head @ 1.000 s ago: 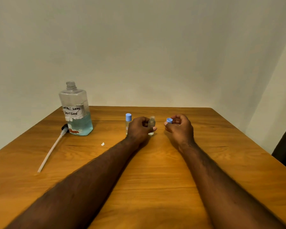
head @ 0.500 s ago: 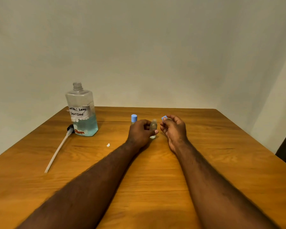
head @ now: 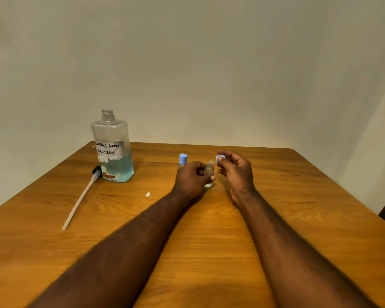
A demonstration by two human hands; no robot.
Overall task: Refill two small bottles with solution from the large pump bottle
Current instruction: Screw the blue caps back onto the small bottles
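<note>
Near the middle of the frame, the left hand curls around a tiny open bottle standing straight up on the table. Just right, the right hand pinches its blue cap. The big bottle stands tall at left.

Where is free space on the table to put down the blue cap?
Bare wood lies right of the right hand, which pinches the blue cap, to the table edge, and between the forearms. Crowded: around the left hand, which grips the open small bottle beside the capped small bottle.
</note>
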